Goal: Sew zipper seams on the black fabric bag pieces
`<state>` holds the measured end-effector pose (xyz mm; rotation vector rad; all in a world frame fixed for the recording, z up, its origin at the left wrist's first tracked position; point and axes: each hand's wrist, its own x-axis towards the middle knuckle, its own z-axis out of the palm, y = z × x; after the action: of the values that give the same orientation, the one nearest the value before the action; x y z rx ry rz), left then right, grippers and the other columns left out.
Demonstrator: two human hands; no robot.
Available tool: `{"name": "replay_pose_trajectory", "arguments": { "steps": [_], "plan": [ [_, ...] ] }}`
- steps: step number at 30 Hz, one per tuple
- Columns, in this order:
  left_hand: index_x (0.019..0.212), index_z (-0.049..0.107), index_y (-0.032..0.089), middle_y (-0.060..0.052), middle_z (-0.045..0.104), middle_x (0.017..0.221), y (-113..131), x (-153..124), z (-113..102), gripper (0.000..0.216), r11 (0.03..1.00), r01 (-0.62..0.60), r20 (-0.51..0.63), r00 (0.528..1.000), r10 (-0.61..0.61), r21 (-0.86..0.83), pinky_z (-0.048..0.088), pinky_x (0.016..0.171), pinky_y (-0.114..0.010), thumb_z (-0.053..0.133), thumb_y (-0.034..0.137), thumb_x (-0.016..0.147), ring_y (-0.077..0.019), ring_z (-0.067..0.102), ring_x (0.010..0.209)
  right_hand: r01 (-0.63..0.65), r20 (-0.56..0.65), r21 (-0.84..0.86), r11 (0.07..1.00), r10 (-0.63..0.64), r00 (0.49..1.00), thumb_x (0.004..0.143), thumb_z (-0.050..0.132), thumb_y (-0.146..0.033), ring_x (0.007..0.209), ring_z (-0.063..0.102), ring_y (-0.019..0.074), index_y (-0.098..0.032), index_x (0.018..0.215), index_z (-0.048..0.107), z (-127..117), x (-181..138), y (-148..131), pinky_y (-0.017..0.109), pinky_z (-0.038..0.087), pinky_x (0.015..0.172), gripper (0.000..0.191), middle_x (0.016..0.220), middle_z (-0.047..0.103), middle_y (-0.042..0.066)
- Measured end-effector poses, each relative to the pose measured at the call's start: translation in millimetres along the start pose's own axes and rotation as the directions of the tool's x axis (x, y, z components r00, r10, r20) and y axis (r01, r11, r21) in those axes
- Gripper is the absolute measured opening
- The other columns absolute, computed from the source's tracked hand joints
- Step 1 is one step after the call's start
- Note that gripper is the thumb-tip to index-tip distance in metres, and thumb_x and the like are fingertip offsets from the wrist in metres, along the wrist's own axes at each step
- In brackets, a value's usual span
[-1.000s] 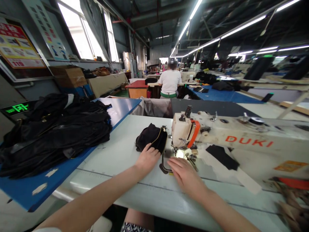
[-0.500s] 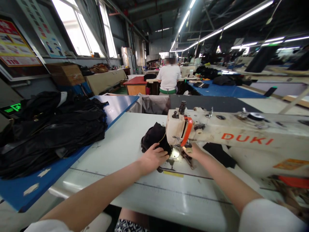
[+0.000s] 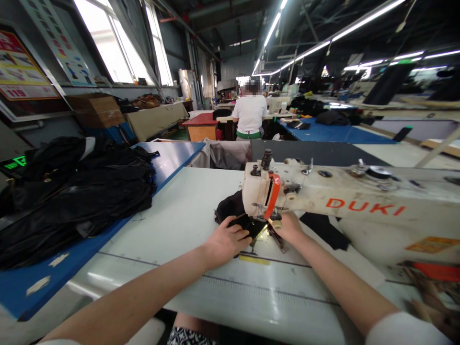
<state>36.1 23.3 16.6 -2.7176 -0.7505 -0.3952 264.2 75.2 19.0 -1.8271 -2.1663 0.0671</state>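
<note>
Black pouch (image 3: 230,208) lies on the white table (image 3: 179,225) under the sewing machine head (image 3: 256,191), its near edge gripped by the left hand (image 3: 227,240), while the right hand (image 3: 289,228), its grip hidden, sits by the needle, seemingly positioning, which calls for flat, aligned fabric.

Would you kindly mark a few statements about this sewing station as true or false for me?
1. The left hand rests on the black cloth at the sewing machine. True.
2. The sewing machine reads SINGER. False: it reads DUKI.
3. The right hand lies on the pile of black clothes. False: it is under the sewing machine's head, away from that pile.
4. A person in a white shirt sits farther back. True.
</note>
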Motion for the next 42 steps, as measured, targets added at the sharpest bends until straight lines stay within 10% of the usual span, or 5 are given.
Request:
{"name": "replay_pose_trajectory", "arguments": {
  "steps": [24,42],
  "plan": [
    [0.117,0.057,0.027,-0.003,0.059,0.121,-22.2,26.6,-11.4,0.035,0.980,0.194,0.230,0.956,-0.181,-0.034,0.028,0.073,-0.037,0.048,0.019,0.084,-0.0211,0.050,0.089,0.165,0.029,-0.203,0.965,-0.163,0.986,0.079,0.042,-0.015,0.073,0.057,0.0218,-0.015,0.064,0.067,-15.8,-13.6,-1.5,0.030,0.035,0.068,0.028,0.075,0.067,0.011],
    [0.105,0.065,0.009,-0.016,0.060,0.112,14.4,25.5,-13.1,0.029,0.926,0.209,0.300,0.903,-0.306,0.315,0.032,0.093,-0.047,0.051,0.019,0.082,-0.0281,0.045,0.102,0.077,-0.126,-0.342,0.937,-0.127,0.984,0.083,0.047,-0.018,0.081,0.051,0.0248,-0.019,0.072,0.066,-44.6,-75.6,-3.4,0.038,0.031,0.074,0.021,0.078,0.061,0.008]
  ]
}}
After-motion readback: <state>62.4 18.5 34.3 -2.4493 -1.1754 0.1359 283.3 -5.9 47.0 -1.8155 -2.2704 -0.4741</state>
